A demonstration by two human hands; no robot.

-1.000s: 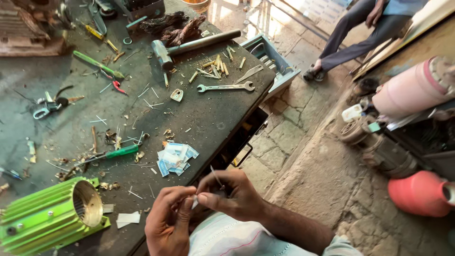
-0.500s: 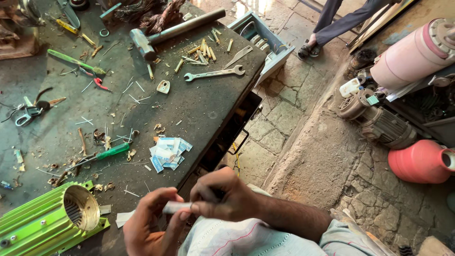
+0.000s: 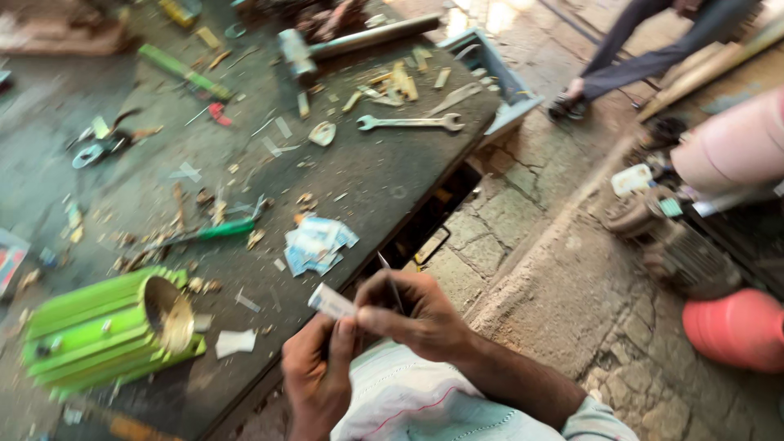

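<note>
My left hand (image 3: 317, 377) and my right hand (image 3: 408, 314) meet just below the edge of a dark workbench (image 3: 384, 175). The left hand's fingers pinch a small folded white slip (image 3: 331, 300). The right hand grips a thin metal rod (image 3: 389, 276) that sticks up between its fingers, next to the slip. A bright green finned motor housing (image 3: 106, 327) lies on the bench to the left of my hands. A pile of pale blue paper scraps (image 3: 316, 243) sits just above them.
On the bench lie a spanner (image 3: 408, 122), a hammer (image 3: 351, 39), a green-handled screwdriver (image 3: 208, 233), pliers (image 3: 102, 143) and several scraps. A pink cylinder (image 3: 735, 147) and a red pot (image 3: 735, 327) stand on the stone floor at right. Another person's legs (image 3: 629, 49) are at top right.
The view has shifted and closed in on the bench. My hands have risen slightly, and the thin rod now stands up in the right hand beside the white slip.
</note>
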